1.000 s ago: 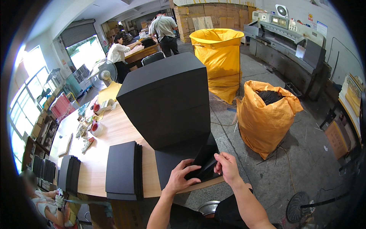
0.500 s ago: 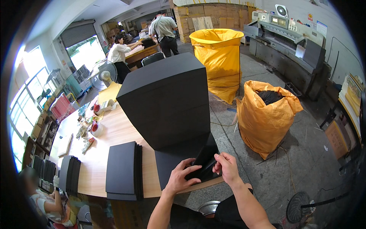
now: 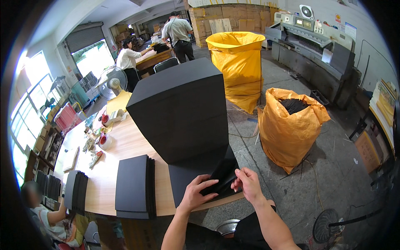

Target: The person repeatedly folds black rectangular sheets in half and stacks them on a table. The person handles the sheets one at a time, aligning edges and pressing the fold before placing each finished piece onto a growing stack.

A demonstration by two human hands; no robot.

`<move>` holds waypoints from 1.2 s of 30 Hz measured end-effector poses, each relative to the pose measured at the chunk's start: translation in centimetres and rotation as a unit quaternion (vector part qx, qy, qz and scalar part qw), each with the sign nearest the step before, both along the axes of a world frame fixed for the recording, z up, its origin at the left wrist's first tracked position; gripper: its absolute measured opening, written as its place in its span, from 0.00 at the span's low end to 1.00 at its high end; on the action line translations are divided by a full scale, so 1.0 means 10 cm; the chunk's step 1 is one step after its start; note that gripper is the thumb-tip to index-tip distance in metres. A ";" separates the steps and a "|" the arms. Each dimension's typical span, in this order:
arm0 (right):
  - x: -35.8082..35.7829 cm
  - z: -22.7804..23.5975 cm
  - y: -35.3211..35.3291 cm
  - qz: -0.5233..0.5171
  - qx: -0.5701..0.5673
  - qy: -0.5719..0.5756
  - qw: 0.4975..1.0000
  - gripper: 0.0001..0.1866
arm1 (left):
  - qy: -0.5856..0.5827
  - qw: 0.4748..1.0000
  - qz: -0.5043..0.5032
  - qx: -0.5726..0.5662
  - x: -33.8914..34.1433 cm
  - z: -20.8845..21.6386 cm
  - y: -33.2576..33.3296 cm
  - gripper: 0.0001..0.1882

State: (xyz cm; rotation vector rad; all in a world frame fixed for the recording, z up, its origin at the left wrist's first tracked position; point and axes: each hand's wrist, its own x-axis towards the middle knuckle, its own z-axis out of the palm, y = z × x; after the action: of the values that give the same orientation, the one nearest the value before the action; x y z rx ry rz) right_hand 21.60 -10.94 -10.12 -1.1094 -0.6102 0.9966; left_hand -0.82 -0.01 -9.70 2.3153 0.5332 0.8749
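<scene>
A black sheet lies at the front corner of the table, with its right side lifted and bent upward. My right hand is closed in a pinch on the raised edge of this sheet. Flat against the lower part of the sheet, my left hand has its fingers and thumb spread apart, holding nothing. Just beyond both hands rises a tall block-like stack of black sheets. To the left of my left hand is a lower stack of black boards, its edges slightly staggered.
The wooden table also bears tape rolls and a further black stack. A seated person is at lower left. Right of the table stand an orange sack with black scraps and a yellow sack. A floor fan is at lower right.
My hands stay almost in place, with the bent sheet shifting slightly between them. The seated person at lower left has lowered an arm beside the black stack.
</scene>
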 end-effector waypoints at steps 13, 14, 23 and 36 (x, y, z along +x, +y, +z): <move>-0.23 -0.34 -0.42 0.132 0.013 -0.650 0.748 0.25 | 0.205 0.938 -0.033 0.279 -0.10 -0.05 -0.28 0.43; -0.22 -0.33 -0.42 0.130 0.017 -0.646 0.752 0.25 | 0.221 0.930 0.018 0.294 -0.21 -0.04 -0.35 0.43; -0.25 -0.70 -0.44 0.080 0.067 -0.657 0.746 0.25 | 0.095 0.901 0.362 0.219 -1.06 -0.29 -0.71 0.18; -0.21 -0.86 -0.37 0.066 0.070 -0.654 0.751 0.25 | -0.274 0.697 0.242 -0.617 -0.66 -0.32 -1.11 0.16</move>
State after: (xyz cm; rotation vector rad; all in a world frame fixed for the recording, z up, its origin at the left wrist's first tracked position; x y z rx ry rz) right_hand 19.47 -14.61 -18.76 -1.5506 -1.8723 0.0952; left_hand -7.38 -11.09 -12.86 0.6256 1.0422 0.9213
